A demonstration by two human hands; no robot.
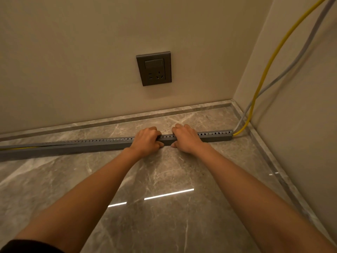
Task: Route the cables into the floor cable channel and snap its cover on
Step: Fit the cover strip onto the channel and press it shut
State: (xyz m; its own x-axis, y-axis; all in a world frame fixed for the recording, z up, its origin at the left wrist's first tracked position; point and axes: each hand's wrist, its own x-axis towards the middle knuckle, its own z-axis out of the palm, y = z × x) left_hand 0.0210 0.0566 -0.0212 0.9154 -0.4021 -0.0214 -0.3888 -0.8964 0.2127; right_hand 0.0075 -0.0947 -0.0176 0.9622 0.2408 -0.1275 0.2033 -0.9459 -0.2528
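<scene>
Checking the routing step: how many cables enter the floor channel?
2: a yellow cable and a grey cable, both coming down by the right wall into the right end of the channel. Others may hide inside.

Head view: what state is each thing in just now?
Cable channel, lying on the floor along the wall.
Cover, seated on the right, gaping at far left.
Yellow cable, enters the channel's right end.
Grey cable, enters beside it.
Left hand, grips the channel.
Right hand, grips the channel.
Wall socket, nothing plugged in.
</scene>
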